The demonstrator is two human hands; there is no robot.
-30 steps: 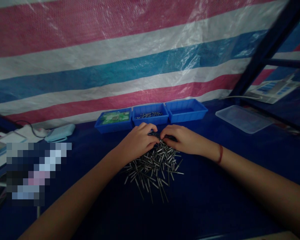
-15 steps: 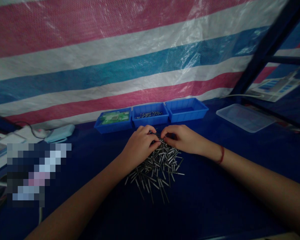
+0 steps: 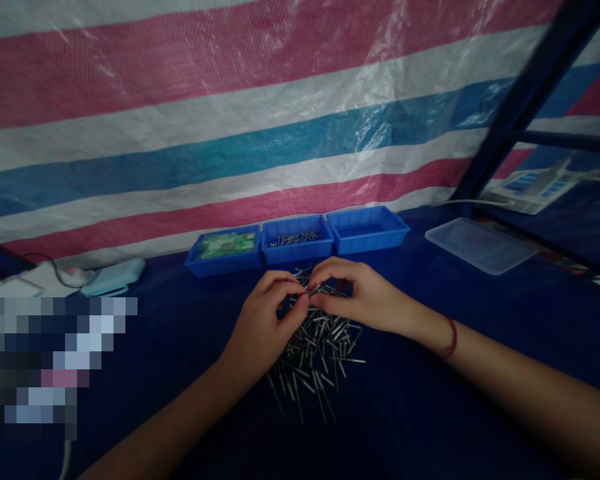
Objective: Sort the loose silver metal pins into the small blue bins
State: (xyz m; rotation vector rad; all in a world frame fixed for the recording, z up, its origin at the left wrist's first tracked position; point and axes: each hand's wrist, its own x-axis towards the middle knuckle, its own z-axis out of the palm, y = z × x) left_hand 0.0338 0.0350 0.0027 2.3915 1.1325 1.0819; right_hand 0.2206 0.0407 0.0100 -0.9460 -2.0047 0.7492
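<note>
A loose heap of metal blind rivets (image 3: 325, 340), thin pins with thicker bodies, lies on the dark blue table. Above its far part my left hand (image 3: 267, 317) is closed in a pinch, thumb against fingers. My right hand (image 3: 357, 293), with a red cord on its wrist, pinches from the other side, fingertips almost meeting the left ones. Between the two sets of fingertips a small blind rivet (image 3: 313, 291) shows in part. The fingers cover most of it, so whether there is more than one I cannot tell.
Behind the heap stand three blue bins: the left bin (image 3: 223, 268) with green-and-clear packets, the middle bin (image 3: 297, 252) with some rivets, the right bin (image 3: 373, 241). A clear plastic lid (image 3: 480, 247) lies right. At left are a light-blue case (image 3: 114, 277) and cables.
Both hands have come closer together over the heap, and their fingertips now meet around a small rivet. The left hand has turned upright into a pinch. The view has shifted slightly.
</note>
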